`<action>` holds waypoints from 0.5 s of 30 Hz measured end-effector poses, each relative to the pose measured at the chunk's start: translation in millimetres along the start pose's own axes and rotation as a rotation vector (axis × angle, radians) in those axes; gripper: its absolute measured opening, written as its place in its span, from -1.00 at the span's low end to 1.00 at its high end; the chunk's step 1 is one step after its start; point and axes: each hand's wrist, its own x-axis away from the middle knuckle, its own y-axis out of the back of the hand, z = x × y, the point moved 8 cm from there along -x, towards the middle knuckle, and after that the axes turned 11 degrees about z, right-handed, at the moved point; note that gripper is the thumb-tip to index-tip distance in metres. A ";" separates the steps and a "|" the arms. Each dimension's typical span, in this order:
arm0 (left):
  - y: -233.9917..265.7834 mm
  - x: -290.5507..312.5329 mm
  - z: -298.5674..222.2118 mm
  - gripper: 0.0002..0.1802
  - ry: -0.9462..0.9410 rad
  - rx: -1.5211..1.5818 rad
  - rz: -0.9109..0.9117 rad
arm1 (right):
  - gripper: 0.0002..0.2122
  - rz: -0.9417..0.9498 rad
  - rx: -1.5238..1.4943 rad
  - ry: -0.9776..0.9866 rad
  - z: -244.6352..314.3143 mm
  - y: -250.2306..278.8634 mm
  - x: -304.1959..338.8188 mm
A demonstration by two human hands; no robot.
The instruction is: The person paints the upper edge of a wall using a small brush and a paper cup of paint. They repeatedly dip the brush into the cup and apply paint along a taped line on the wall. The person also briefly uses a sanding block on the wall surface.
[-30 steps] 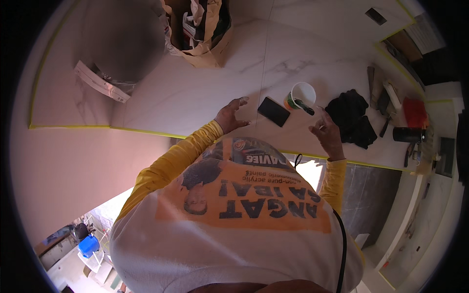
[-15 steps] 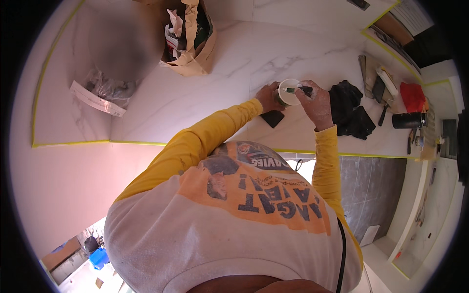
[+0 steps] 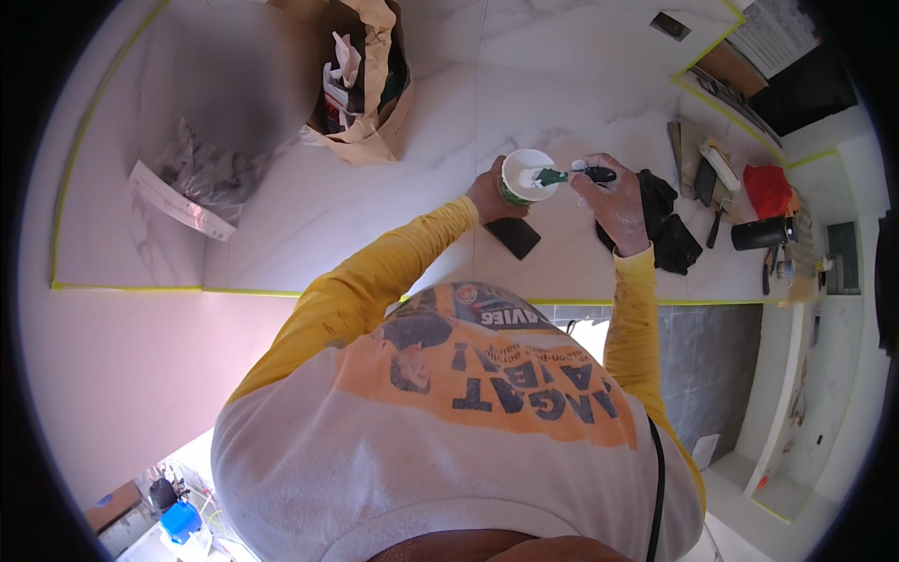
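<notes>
My left hand [image 3: 487, 195] grips a small white cup with a green band [image 3: 524, 176], holding it above the white marbled countertop [image 3: 309, 225]. My right hand [image 3: 611, 195] holds a small tool with a black handle and a green blade [image 3: 567, 174]; the blade's tip reaches into the cup's white contents. A flat black rectangular object [image 3: 513, 238] lies on the counter just below the cup. A crumpled black cloth [image 3: 667, 232] lies under and to the right of my right hand.
A brown paper bag stuffed with rubbish [image 3: 361, 80] stands at the back. A clear plastic bag on a white tray [image 3: 192, 183] lies at the left. Hand tools, a red cloth [image 3: 768, 190] and a black cylinder [image 3: 760, 233] crowd the right end. Yellow tape edges the counter.
My left hand has picked the cup up off the counter and my right hand has brought the tool into it. My head has turned, shifting the counter lower in view.
</notes>
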 end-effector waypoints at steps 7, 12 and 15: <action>46.2 76.0 -30.1 0.09 -0.237 0.346 0.244 | -0.83 0.132 -0.113 -0.007 81.2 -23.0 -9.8; 74.2 123.6 -22.1 -0.15 -0.352 0.199 0.109 | -0.83 0.345 0.218 0.149 133.1 -75.5 -14.5; 77.7 129.5 29.2 -0.15 -0.233 0.405 0.147 | -0.82 0.385 0.265 0.102 119.3 -122.9 -28.1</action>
